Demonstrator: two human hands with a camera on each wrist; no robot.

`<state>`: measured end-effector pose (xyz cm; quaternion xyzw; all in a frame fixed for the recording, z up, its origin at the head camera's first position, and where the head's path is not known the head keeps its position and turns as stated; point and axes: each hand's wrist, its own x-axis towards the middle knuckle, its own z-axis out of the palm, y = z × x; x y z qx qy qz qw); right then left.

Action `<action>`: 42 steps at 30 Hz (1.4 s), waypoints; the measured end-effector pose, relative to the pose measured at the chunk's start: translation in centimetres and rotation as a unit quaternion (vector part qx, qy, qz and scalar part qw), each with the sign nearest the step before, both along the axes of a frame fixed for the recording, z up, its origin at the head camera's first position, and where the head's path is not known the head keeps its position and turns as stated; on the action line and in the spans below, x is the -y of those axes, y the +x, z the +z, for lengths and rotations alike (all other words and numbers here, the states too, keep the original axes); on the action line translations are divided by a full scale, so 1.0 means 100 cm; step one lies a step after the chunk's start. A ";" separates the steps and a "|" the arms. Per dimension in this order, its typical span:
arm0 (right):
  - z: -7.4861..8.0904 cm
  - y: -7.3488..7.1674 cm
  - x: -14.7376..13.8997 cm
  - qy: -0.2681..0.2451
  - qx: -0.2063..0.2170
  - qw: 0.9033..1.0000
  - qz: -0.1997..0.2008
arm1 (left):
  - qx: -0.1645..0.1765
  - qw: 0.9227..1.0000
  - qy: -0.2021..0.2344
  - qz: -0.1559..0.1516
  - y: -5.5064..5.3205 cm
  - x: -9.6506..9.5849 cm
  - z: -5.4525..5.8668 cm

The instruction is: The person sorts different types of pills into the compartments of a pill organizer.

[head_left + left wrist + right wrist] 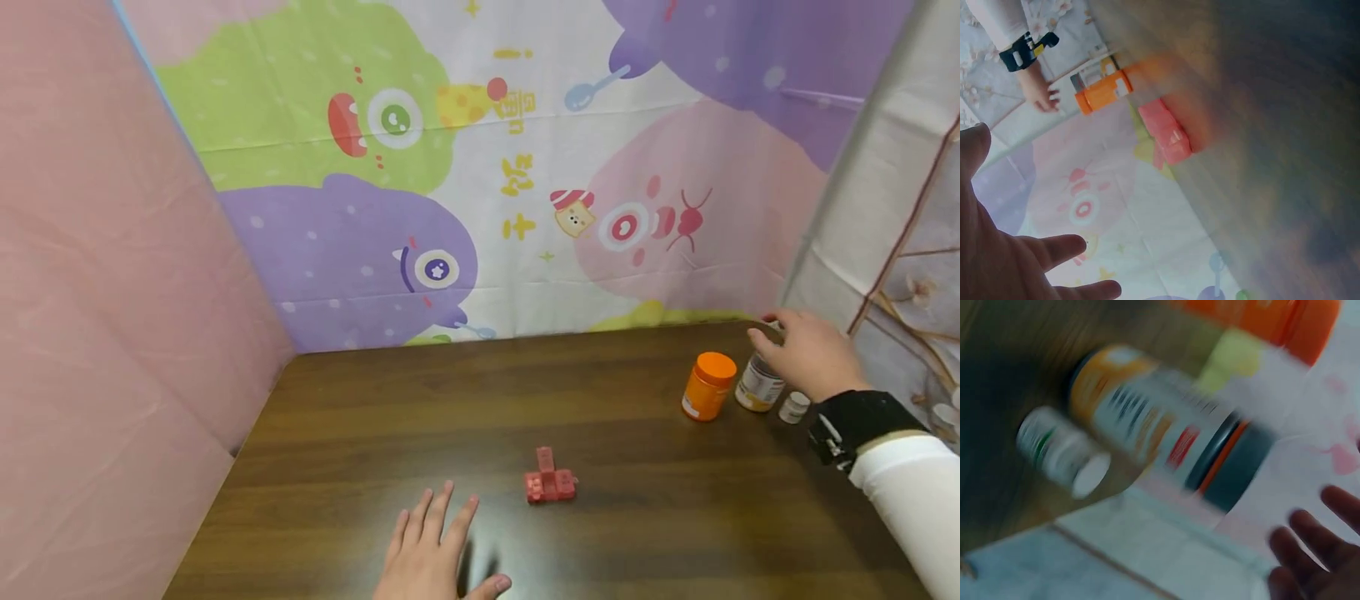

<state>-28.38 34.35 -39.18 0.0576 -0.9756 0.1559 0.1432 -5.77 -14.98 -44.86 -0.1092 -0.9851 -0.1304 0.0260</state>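
Above the dark-capped bottle [759, 387] at the table's right side hovers my right hand [816, 354], its fingers loosely bent and holding nothing. The right wrist view has those fingers [1307, 547] apart from the bottle's dark cap [1238, 465]. Next to that bottle stand an orange bottle [707, 388] and a small white bottle [794, 408]. My left hand [427, 550] is at the near edge of the view, fingers spread, with nothing in it. To its right lies a small red pill box [551, 483] with lids folded out.
The brown wooden table [360, 425] ends at a cartoon-printed curtain [517, 283] behind. A pink curtain [112, 333] hangs on the left, and a pale flower-patterned cloth [918, 308] hangs on the right, close to my right arm.
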 end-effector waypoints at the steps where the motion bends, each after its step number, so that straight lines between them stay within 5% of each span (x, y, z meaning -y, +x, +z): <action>1: -0.001 -0.004 -0.007 0.015 0.020 1.000 -0.001 | 0.006 1.000 0.003 0.000 -0.001 0.001 0.000; 8: -0.012 -0.014 -0.026 0.068 0.149 0.986 0.022 | 0.039 0.999 0.023 0.005 -0.005 0.004 -0.001; 15: -0.024 -0.011 -0.035 0.063 0.154 0.985 0.038 | 0.066 0.998 0.023 0.007 -0.003 0.001 -0.003; 20: -0.023 0.000 -0.034 0.046 0.132 0.990 0.031 | 0.055 0.998 0.026 0.006 -0.002 -0.001 -0.006; 25: -0.020 0.027 -0.020 0.022 0.055 0.998 0.028 | 0.040 0.999 0.022 0.005 0.000 -0.002 -0.008; 30: -0.021 0.068 0.018 0.032 -0.006 0.999 0.036 | 0.061 0.998 0.013 -0.007 -0.003 -0.006 -0.007; 36: -0.029 0.116 0.102 0.032 -0.031 0.987 0.156 | 0.076 0.997 -0.005 -0.023 -0.004 -0.015 -0.006; 42: -0.033 0.148 0.179 0.034 0.001 0.966 0.258 | 0.064 0.997 -0.019 -0.028 0.000 -0.022 -0.006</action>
